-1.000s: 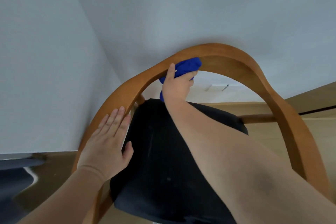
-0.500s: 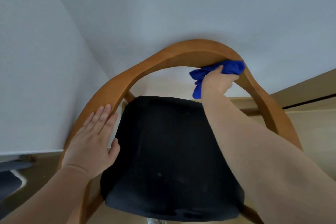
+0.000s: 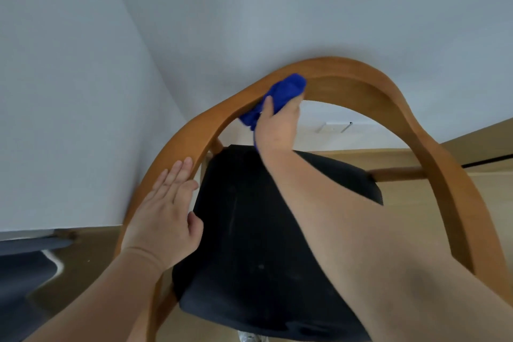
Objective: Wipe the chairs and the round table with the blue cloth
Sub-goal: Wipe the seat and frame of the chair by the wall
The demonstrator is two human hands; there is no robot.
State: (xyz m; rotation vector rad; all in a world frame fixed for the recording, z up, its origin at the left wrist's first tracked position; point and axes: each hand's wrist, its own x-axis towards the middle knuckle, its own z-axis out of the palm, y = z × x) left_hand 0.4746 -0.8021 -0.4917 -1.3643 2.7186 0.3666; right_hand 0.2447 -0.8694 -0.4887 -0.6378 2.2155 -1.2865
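A person leans over a wooden chair [image 3: 388,83] set close to a pale wall [image 3: 277,8]; the right hand [image 3: 277,128] clamps a bunched blue cloth [image 3: 286,89] against the inner face of the curved back rail, thumb and fingers [image 3: 268,104] curled round the wad so that it bears on the wood rather than slipping loose; most of the cloth bulges just beyond the fingertips, and a fold trails below them towards the wrist.

The left hand [image 3: 163,216] lies flat on the rail's left sweep, its fingers [image 3: 180,172] straight and together, holding nothing; the thumb hangs just over the edge of the black seat [image 3: 249,230]; the placing looks meant to steady the chair against the push of the wiping arm.

The rail to the right of the cloth runs bare down towards the wooden floor [image 3: 402,208], well apart from either hand; by this view the job is on the chair's frame, and the round table is not in sight.

No brand, label or lettering can be read on cloth, chair or wall; a dark shape [image 3: 25,266] low to the left of the resting fingers is too unclear to name.
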